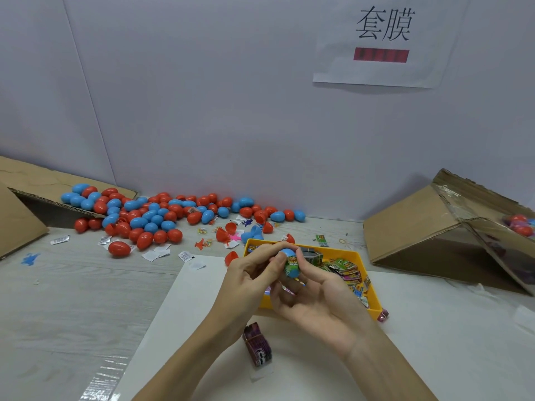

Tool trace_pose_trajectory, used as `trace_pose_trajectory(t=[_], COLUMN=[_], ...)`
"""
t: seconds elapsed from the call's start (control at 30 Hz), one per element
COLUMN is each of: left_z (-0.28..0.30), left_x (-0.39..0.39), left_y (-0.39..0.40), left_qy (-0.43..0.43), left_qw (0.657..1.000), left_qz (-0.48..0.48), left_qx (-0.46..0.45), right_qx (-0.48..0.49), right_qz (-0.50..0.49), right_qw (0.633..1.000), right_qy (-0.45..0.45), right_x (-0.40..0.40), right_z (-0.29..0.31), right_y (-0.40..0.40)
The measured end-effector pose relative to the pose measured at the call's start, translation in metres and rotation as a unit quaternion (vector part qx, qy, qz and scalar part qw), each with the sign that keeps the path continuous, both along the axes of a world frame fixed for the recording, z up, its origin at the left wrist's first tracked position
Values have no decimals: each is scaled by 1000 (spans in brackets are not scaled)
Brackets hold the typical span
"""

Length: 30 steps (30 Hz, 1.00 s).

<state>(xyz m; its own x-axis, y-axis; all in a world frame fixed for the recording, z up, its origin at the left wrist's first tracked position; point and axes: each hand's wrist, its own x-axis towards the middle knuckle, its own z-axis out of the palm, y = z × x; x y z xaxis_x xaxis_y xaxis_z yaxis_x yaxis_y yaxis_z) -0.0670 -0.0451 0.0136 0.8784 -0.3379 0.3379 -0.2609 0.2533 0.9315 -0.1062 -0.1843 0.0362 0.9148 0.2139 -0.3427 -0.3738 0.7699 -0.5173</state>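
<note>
Both hands, left (252, 273) and right (318, 293), pinch a blue egg (290, 264) above the yellow tray (373, 299). The egg stands upright, long axis near vertical, rounded tip up. Its green sleeve bears print too blurred to read. Wall sign (382, 39): "套膜".

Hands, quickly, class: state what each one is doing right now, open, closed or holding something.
Left hand: pinches the top of the egg.
Right hand: holds the same egg, thumb and fingers curled round it.
</note>
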Motion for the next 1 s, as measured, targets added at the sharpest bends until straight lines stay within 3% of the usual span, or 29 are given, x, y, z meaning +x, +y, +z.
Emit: trace_pose_trajectory(t=[0.63,1.0], left_z=[4,-4], left_x=[2,3], left_y=[7,1], left_qy=[-22,-45], left_qw=[999,998], left_qz=[-14,36], left_qx=[42,30], right_qx=[-49,-49], right_qz=[22,-5], right_qw=[998,999], right_qy=[-38,-14], right_x=[1,4], right_z=[-2,-4], right_y=[-9,-3])
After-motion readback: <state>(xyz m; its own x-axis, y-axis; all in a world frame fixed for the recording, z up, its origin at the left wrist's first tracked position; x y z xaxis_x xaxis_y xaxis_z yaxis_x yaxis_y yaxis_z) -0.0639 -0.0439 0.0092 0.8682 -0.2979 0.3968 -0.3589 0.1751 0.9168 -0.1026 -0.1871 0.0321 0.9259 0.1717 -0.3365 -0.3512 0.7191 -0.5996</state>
